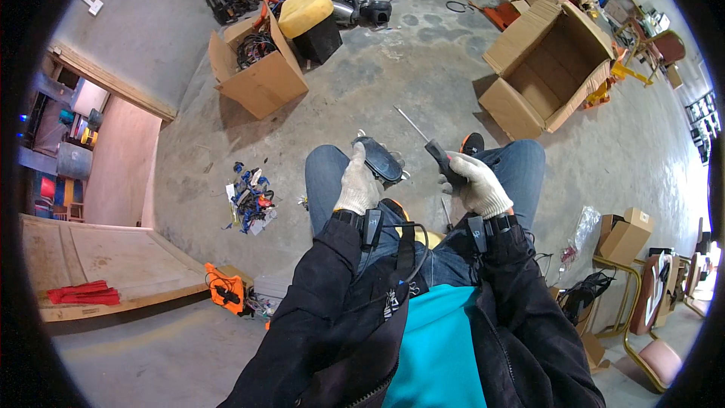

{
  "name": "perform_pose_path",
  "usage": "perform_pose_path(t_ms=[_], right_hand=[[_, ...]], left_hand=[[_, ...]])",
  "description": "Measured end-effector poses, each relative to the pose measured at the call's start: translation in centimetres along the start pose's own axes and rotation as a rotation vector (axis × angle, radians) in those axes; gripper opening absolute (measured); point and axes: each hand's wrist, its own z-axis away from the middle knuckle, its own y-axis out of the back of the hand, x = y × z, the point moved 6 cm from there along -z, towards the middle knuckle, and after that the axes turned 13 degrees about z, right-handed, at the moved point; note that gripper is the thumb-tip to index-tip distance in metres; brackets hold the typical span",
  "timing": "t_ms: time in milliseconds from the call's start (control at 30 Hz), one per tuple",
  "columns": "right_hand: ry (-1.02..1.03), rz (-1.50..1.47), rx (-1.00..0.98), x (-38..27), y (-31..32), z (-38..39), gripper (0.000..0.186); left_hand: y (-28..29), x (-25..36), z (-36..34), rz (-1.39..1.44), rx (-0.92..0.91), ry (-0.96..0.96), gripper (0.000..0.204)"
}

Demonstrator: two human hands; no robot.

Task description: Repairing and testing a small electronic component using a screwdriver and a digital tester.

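Note:
My left hand (pixel 361 183), in a white knitted glove, is closed around the side of a dark, rounded oblong housing (pixel 382 159) with light bits sticking out at its edges. I cannot make out its exact kind. A screwdriver (pixel 436 153) with a black handle is in my gloved right hand (pixel 476 181). Its long metal shaft points up and to the left, away from me and apart from the housing. Both hands are above my spread knees. Between my legs lies another thin tool (pixel 447 213), partly hidden by my right hand.
A pile of small blue, red and white scraps (pixel 251 198) lies on the floor at left. Ahead stand a cardboard box of cables (pixel 260 87), a black bin with a yellow top (pixel 316 39) and an open cardboard box (pixel 547 68). Chairs (pixel 630 310) stand at right.

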Motion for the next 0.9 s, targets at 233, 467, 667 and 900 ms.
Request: perform_pose_path(t_ms=[233, 467, 667, 900], right_hand=[[0.064, 0.006, -0.022, -0.5, -0.6, 0.3, 0.064], [0.014, 0.12, 0.025, 0.7, -0.2, -0.4, 0.042], [-0.037, 0.409, 0.173, 1.1, -0.3, -0.8, 0.035], [0.028, 0.655, 0.153, -1.1, -2.2, 0.7, 0.027]], left_hand=[[-0.6, -0.3, 0.9, 0.006, -0.027, 0.086, 0.066], [-0.6, -0.8, 0.9, 0.028, -0.023, 0.112, 0.04], [0.4, -1.9, 0.2, 0.021, -0.035, 0.188, 0.031], [-0.2, -1.8, 1.1, -0.196, -0.107, 0.166, 0.04]])
